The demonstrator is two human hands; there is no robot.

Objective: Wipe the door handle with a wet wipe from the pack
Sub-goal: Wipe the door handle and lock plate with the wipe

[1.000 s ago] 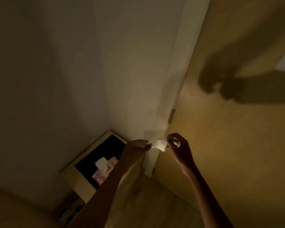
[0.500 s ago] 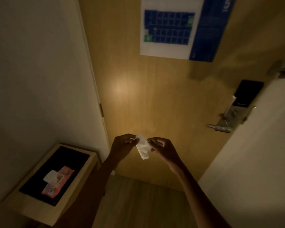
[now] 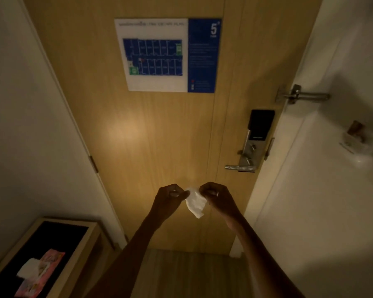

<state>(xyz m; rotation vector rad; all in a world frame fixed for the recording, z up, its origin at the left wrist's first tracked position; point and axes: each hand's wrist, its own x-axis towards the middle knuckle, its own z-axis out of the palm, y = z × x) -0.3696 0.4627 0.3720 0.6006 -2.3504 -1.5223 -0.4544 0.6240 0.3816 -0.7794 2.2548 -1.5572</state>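
Observation:
A small white wet wipe (image 3: 194,202) hangs crumpled between my two hands in front of the wooden door (image 3: 159,136). My left hand (image 3: 168,197) pinches its left top corner and my right hand (image 3: 216,196) pinches its right top corner. The silver lever door handle (image 3: 238,167) juts left from a lock plate with a black keypad (image 3: 260,125), up and to the right of my hands. The pink wipe pack (image 3: 41,271), a white wipe sticking out of its top, lies on a low cabinet at the lower left.
The wood-framed, black-topped cabinet (image 3: 78,244) stands against the left wall. A blue and white floor-plan sign (image 3: 166,54) hangs on the door. A metal swing latch (image 3: 302,96) bridges door and frame at upper right. White walls close in on both sides.
My view swung right from the hinge corner onto the whole door, bringing the handle and sign into sight. Both hands stay pinched on the wipe, now centred before the door.

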